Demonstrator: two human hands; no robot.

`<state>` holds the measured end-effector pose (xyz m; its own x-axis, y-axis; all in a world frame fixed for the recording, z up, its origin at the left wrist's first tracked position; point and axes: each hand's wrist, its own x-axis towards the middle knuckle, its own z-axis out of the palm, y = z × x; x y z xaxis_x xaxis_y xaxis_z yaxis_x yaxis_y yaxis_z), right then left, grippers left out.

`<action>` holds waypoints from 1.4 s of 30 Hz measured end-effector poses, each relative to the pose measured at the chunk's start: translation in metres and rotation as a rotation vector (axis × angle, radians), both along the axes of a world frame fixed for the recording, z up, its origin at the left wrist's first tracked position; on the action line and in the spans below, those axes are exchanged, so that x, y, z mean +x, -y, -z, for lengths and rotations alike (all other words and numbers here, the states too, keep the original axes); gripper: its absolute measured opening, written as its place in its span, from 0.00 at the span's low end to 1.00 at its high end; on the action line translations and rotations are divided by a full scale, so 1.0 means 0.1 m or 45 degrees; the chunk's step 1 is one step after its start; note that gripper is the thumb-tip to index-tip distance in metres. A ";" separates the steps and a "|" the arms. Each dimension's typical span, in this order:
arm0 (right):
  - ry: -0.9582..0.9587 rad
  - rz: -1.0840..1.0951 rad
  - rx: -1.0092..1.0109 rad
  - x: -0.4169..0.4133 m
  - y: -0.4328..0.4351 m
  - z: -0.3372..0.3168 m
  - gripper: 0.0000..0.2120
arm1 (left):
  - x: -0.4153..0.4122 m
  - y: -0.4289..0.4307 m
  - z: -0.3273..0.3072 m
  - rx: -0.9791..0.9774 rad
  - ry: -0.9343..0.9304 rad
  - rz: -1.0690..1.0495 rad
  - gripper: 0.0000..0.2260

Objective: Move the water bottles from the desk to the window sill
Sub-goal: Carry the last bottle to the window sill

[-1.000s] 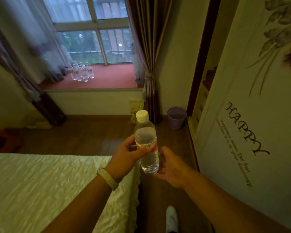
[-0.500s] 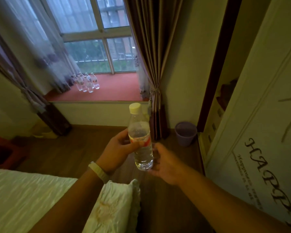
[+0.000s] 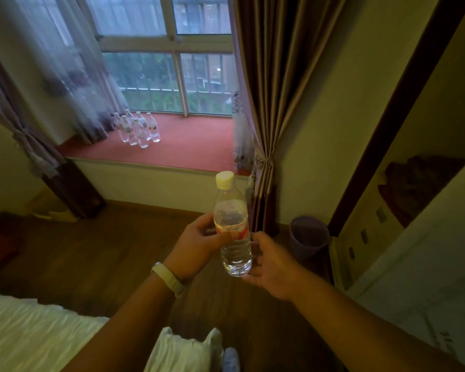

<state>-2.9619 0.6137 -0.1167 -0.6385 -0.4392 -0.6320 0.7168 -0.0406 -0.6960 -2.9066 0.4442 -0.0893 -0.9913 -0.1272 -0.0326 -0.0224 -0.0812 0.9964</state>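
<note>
While left hand (image 3: 196, 245) clasps bottle (image 3: 232, 226), right hand (image 3: 273, 263) cups base.

Sill bottles (image 3: 137, 128) too small to count — shoe (image 3: 231, 360) cut off by bottom edge.

Dim interior: daylight is entering only through the window (image 3: 172, 71), leaving the walls yellow-green and the floor (image 3: 91, 259) lying in shadow; motion blur is softening the sheer curtain (image 3: 73, 76) and the bed (image 3: 38, 331); wide-angle distortion is bending the wardrobe (image 3: 427, 237) edges at right
</note>
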 end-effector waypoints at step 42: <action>0.003 -0.972 -0.115 -4.90 4.31 0.27 0.16 | -3.93 3.46 -0.27 -0.024 0.195 -0.917 0.26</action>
